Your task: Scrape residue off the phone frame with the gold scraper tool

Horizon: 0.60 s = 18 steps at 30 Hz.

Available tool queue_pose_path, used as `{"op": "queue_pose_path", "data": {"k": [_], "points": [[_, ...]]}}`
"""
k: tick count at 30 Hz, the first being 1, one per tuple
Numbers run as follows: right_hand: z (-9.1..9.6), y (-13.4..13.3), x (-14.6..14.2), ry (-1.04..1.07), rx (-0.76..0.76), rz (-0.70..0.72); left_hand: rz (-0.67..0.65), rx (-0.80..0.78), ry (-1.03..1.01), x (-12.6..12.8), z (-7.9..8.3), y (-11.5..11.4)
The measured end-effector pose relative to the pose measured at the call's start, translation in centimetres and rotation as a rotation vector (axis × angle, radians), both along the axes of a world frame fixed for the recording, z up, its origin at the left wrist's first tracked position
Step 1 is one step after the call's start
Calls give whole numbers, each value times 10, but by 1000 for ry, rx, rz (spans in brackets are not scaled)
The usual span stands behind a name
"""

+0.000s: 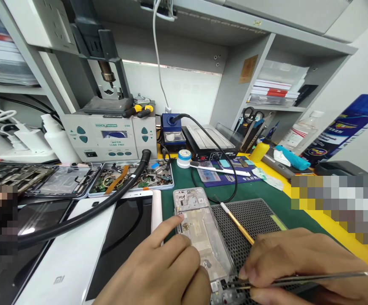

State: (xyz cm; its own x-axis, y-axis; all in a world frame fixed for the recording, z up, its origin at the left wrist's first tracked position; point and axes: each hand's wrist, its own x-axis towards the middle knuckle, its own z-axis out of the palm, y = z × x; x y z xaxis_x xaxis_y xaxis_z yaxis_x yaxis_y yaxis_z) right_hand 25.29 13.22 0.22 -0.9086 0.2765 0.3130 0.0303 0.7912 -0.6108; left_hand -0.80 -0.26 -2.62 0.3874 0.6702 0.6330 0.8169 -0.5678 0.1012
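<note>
An opened phone frame (199, 231) lies on a dark perforated mat (253, 220) in front of me, its insides showing. My left hand (161, 267) rests on the frame's left edge, index finger stretched out onto it and the other fingers curled. My right hand (301, 264) pinches metal tweezers (304, 279) whose tips reach the frame's lower end. A thin yellow-handled tool (237, 223) also rises from under my right hand and lies slanted across the mat.
A white phone (66, 262) and a dark-screened one (123, 237) lie at left under a thick black hose (91, 212). Behind stand parts trays (133, 176), a hot-air rework station (107, 137), a soldering iron stand (172, 131) and a heating plate (209, 142). Bottles and tools sit at right.
</note>
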Motion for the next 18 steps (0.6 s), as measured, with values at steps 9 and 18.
{"op": "queue_pose_path", "data": {"k": [9,18], "points": [[1,-2,1,11,-21,-1,-8,14,0,1,2,0],[2,0,-2,23,-35,11,-9,0,5,1,0,-1]]}}
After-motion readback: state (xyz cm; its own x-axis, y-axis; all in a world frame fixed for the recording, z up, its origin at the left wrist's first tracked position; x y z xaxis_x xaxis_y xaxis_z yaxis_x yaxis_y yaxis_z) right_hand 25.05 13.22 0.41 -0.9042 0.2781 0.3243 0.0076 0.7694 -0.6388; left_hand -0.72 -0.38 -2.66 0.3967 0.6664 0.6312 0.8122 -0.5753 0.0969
